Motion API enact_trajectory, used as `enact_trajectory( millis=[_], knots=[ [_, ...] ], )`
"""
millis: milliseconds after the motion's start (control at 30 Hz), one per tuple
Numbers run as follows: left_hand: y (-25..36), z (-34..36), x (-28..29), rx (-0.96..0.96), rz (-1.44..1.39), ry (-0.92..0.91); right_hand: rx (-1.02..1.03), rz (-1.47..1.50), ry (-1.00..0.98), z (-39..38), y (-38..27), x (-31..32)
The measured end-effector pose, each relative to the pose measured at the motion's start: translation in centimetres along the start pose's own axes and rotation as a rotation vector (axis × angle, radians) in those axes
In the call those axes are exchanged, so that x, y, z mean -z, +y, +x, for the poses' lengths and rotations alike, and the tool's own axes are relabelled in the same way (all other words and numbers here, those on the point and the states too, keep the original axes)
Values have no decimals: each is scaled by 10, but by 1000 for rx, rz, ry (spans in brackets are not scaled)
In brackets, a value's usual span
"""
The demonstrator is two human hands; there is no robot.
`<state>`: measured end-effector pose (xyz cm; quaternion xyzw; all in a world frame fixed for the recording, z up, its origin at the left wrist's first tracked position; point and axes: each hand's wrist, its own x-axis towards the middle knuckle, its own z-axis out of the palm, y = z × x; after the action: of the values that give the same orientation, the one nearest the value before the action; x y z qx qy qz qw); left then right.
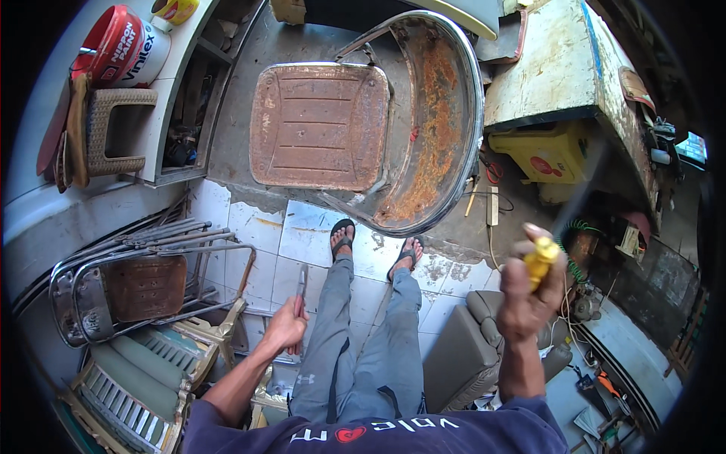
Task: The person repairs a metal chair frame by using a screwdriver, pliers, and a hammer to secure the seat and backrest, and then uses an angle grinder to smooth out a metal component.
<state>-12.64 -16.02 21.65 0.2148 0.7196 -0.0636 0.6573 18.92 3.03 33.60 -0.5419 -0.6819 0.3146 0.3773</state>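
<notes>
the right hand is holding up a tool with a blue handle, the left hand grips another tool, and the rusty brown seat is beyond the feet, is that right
Not quite: the right hand is holding up a tool with a yellow handle, not a blue one, as the head view shows. The left hand does grip another tool, and the rusty brown seat is beyond the feet.

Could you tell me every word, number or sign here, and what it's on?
Red-and-white plastic bucket: large white and dark lettering, wording not copied.
Dark purple fabric shirt: white lettering with a red heart, wording not copied.
Grey cloth trousers: small white logo, left unnamed.
Yellow plastic bin: round red emblem, too small to read.
Small yellow tub: red marks, unreadable.
Yellow-handled tool: no readable lettering.
</notes>
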Motion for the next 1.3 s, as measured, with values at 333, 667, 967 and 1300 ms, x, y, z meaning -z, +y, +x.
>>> enact_trajectory(
  millis=[333, 667, 967, 1300],
  knots=[
    [-63, -25, -9, -219, -68, 25, 261, -829, -519, 63, -44, -56],
    [-75, 24, -12, -304, -149, 301, -288, -411, -363, 29, -60, -41],
    [86, -75, -105, -1159, -125, -236, -882, 285, -278, -111, -34, -23],
    [109, 21, -94, -525, -169, 488, -838, 78, -229, 16, 90, 90]
  ],
)
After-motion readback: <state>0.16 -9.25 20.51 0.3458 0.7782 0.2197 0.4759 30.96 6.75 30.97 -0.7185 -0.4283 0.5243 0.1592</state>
